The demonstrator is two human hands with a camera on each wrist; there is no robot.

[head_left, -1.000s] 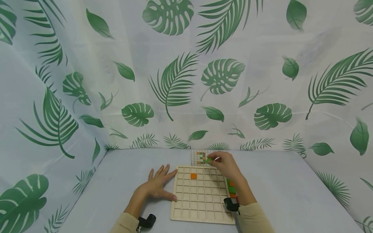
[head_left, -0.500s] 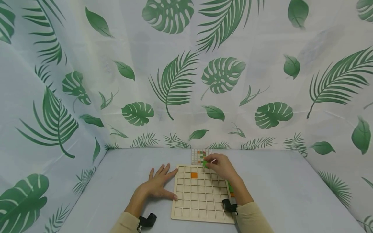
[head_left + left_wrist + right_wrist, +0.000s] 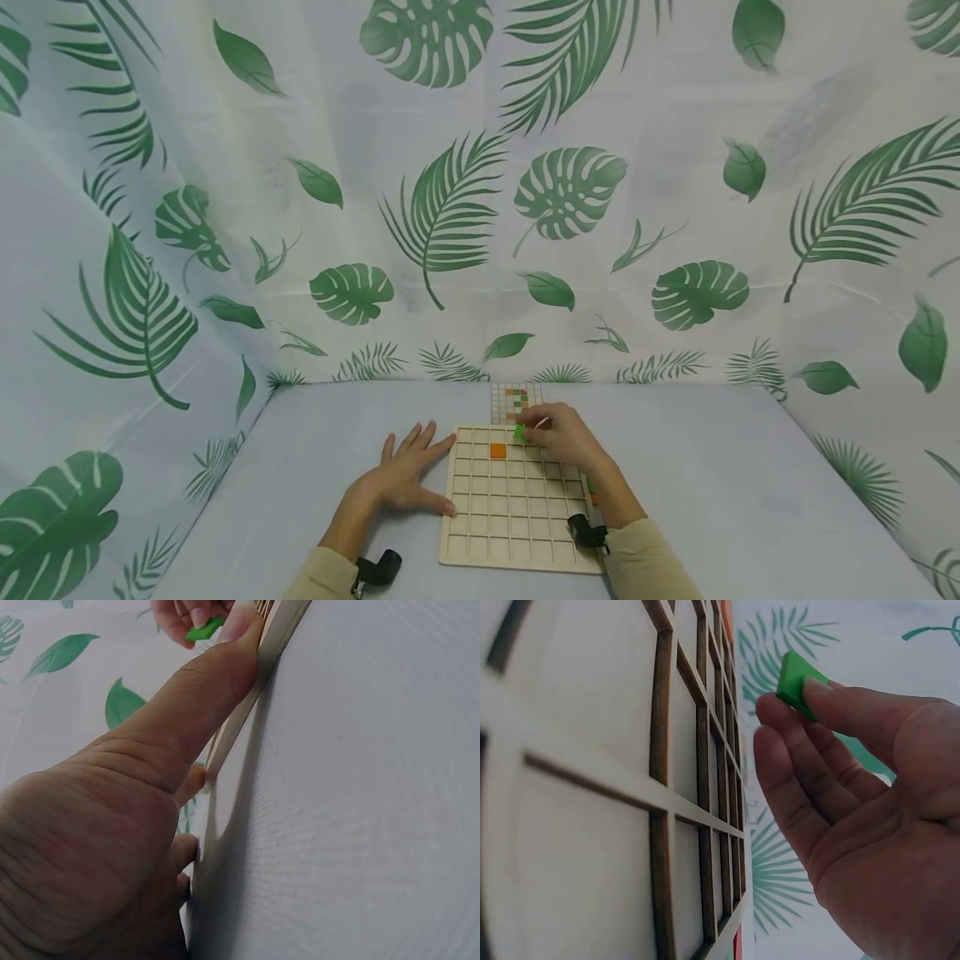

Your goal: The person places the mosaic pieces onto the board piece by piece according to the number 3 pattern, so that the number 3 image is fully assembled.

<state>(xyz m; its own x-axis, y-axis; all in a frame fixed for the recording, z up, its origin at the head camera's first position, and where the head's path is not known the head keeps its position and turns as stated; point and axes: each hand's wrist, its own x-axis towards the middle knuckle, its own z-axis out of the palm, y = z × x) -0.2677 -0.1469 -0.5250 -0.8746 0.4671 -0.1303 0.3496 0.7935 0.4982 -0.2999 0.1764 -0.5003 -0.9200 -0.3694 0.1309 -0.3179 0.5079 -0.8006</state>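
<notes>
A green square tile [image 3: 798, 681] is pinched between the thumb and fingers of my right hand [image 3: 561, 433]. In the head view that tile overlaps the far edge of a wooden grid board [image 3: 510, 527], and the right wrist view shows it raised off the board's face. An orange tile [image 3: 498, 451] sits in a cell near the board's far side. My left hand [image 3: 405, 479] lies spread at the board's left side, its thumb [image 3: 217, 675] and index fingertip on the rim.
Behind the board lies a small pattern card [image 3: 507, 398] printed with coloured squares, partly hidden by the right hand. Green and orange tiles [image 3: 593, 493] show past the board's right edge, mostly covered by the right forearm. A leaf-print curtain [image 3: 450, 333] stands behind the table.
The right hand has moved left and nearer with the green tile, from beside the pattern card to over the board's far edge. The left hand stays put.
</notes>
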